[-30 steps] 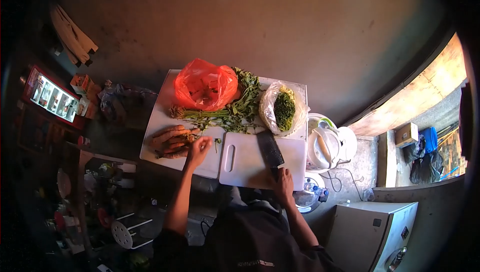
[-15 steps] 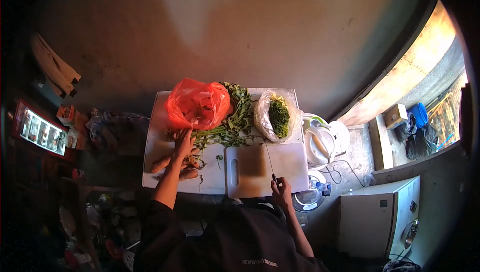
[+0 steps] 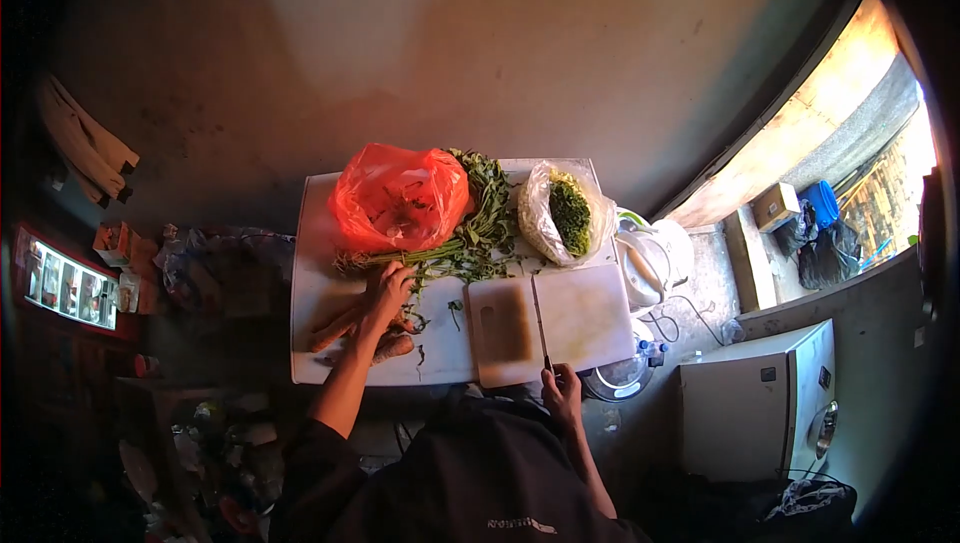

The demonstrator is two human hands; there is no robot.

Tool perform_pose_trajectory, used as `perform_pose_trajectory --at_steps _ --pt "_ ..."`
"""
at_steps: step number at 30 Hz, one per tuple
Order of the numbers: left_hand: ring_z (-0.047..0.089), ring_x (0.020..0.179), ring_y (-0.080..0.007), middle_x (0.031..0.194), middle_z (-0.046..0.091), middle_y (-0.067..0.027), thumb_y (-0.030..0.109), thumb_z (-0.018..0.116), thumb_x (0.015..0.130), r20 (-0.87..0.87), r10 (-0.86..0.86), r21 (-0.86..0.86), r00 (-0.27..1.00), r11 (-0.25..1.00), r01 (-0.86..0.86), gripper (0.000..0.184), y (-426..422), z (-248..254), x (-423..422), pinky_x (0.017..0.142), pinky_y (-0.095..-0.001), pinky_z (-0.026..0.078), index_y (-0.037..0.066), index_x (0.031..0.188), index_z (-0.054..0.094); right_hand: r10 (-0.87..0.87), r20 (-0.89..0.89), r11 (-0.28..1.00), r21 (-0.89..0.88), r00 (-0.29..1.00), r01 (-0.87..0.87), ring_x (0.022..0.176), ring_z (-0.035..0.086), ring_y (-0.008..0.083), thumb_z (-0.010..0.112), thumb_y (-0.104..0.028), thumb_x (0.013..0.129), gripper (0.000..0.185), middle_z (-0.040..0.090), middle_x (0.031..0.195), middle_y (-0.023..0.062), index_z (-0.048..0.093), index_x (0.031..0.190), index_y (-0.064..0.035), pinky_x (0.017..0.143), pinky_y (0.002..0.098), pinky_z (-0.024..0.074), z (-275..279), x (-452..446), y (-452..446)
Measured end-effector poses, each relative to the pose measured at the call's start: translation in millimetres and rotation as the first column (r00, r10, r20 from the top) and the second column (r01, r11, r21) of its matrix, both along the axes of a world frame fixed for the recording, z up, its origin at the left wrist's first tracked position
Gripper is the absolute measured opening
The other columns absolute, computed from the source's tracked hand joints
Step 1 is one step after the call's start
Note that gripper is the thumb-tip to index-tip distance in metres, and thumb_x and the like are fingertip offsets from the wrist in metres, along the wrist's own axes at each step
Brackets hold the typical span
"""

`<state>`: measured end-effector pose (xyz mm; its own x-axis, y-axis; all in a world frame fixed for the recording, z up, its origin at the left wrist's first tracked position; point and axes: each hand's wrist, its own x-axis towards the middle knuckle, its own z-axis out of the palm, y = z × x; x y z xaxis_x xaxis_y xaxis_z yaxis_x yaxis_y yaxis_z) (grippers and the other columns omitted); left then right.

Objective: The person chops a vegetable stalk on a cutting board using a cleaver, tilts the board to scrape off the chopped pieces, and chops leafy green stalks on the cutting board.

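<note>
My right hand (image 3: 562, 389) is closed around the dark handle of a knife (image 3: 541, 323). Its thin blade points away from me across the white cutting board (image 3: 590, 318), which has a brownish stain on its left half. At the lower edge of a bunch of leafy greens (image 3: 485, 208), my left hand (image 3: 391, 289) has its fingers bent together by the stems; what they pinch is hidden. Several carrots (image 3: 392, 347) lie below and beside that hand. Behind it stands an open red plastic bag (image 3: 400, 208) with dim contents. A clear bag (image 3: 540, 218) holds chopped greens (image 3: 570, 218).
The white table (image 3: 330, 368) stands against a wall. A white appliance (image 3: 650, 263) and a round lidded container (image 3: 620, 378) are beyond its right edge. A white cabinet-like box (image 3: 745, 408) stands farther right. Leaf scraps (image 3: 455, 313) lie left of the board.
My left hand has shifted right along the stems and its fingers are more bent. The cutting board now sits slightly turned. The knife stays in my right hand, and the view has tilted.
</note>
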<state>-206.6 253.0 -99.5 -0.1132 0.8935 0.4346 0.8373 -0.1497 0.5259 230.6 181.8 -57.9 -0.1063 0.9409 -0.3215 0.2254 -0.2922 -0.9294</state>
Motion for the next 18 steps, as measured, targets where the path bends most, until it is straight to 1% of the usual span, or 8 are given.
perform_pose_trajectory --at_steps 2,5,9,12,14,15,16,18 --pt "0.058 0.093 -0.0328 0.099 0.06 -0.008 0.011 0.072 0.081 -0.061 -0.039 -0.24 0.997 0.97 0.023 0.022 1 11 -2 0.079 -0.0476 0.044 0.008 0.102 0.065 -0.003 0.018 1.0 -0.008 1.0 0.004 0.05 0.05 0.0074 0.064 -0.022 0.096 0.022 0.054 0.061 -0.0005 0.058 0.097 -0.0011 0.045 0.0247 0.0375 14 -3 -2" --pt "0.061 0.09 -0.0303 0.098 0.062 -0.0054 0.012 0.071 0.083 -0.095 -0.082 -0.346 0.992 0.937 0.045 0.014 7 12 -6 0.078 -0.0488 0.044 0.011 0.096 0.066 0.009 0.028 1.0 -0.011 1.0 -0.009 0.051 0.051 0.0077 0.064 -0.021 0.096 0.022 0.054 0.063 -0.0003 0.059 0.096 -0.0004 0.046 0.0254 0.0391 19 -5 -7" --pt "0.063 0.086 -0.03 0.095 0.061 -0.0066 0.014 0.07 0.084 -0.182 -0.074 -0.303 0.981 0.953 0.015 0.01 10 24 -5 0.075 -0.0468 0.046 0.009 0.091 0.064 0.057 0.019 0.998 0.028 0.998 -0.058 0.053 0.053 0.0082 0.064 -0.021 0.096 0.022 0.056 0.063 0.0012 0.059 0.098 0.0 0.047 0.0252 0.0417 11 -2 -9" --pt "0.065 0.083 -0.0306 0.091 0.063 -0.0074 0.016 0.069 0.086 -0.089 -0.039 -0.224 0.995 0.974 0.018 0.011 6 56 0 0.071 -0.043 0.05 0.007 0.091 0.064 0.061 0.022 0.998 0.033 0.998 -0.062 0.052 0.052 0.0082 0.065 -0.021 0.096 0.022 0.055 0.063 0.0011 0.058 0.099 -0.0007 0.046 0.0251 0.0416 8 -1 -13" --pt "0.067 0.081 -0.0317 0.089 0.068 -0.0086 0.014 0.069 0.087 0.049 -0.094 -0.207 0.994 0.973 0.102 0.012 6 84 1 0.07 -0.0391 0.053 0.005 0.094 0.064 0.07 0.016 0.997 0.036 0.997 -0.07 0.052 0.052 0.0082 0.065 -0.021 0.097 0.021 0.054 0.062 0.0008 0.058 0.099 -0.0012 0.046 0.0251 0.0413 5 -2 -19" --pt "0.07 0.079 -0.0267 0.088 0.071 -0.0097 0.014 0.068 0.09 0.098 -0.071 -0.186 0.993 0.978 0.089 0.015 3 100 8 0.072 -0.0373 0.053 0.002 0.098 0.065 0.065 -0.013 0.998 0.027 0.998 -0.065 0.051 0.051 0.0081 0.064 -0.021 0.097 0.021 0.053 0.062 0.0004 0.058 0.099 -0.0017 0.045 0.0253 0.0407 0 -2 -21" --pt "0.07 0.079 -0.0267 0.088 0.071 -0.0097 0.014 0.068 0.09 0.1 -0.07 -0.187 0.993 0.978 0.088 0.015 2 108 11 0.072 -0.0373 0.053 0.002 0.098 0.065 0.062 -0.041 0.998 0.02 0.997 -0.061 0.05 0.051 0.0081 0.064 -0.022 0.098 0.021 0.053 0.062 0.0 0.057 0.099 -0.0023 0.044 0.0254 0.0402 -2 -2 -22" --pt "0.069 0.079 -0.0188 0.086 0.071 -0.0093 0.018 0.067 0.094 0.534 -0.064 -0.182 0.843 0.965 0.189 0.021 0 123 16 0.072 -0.0348 0.053 -0.001 0.102 0.065 0.058 -0.074 0.998 -0.006 0.996 -0.059 0.05 0.05 0.008 0.063 -0.022 0.098 0.021 0.052 0.061 -0.0002 0.057 0.1 -0.0028 0.043 0.0252 0.0397 -1 -3 -26"
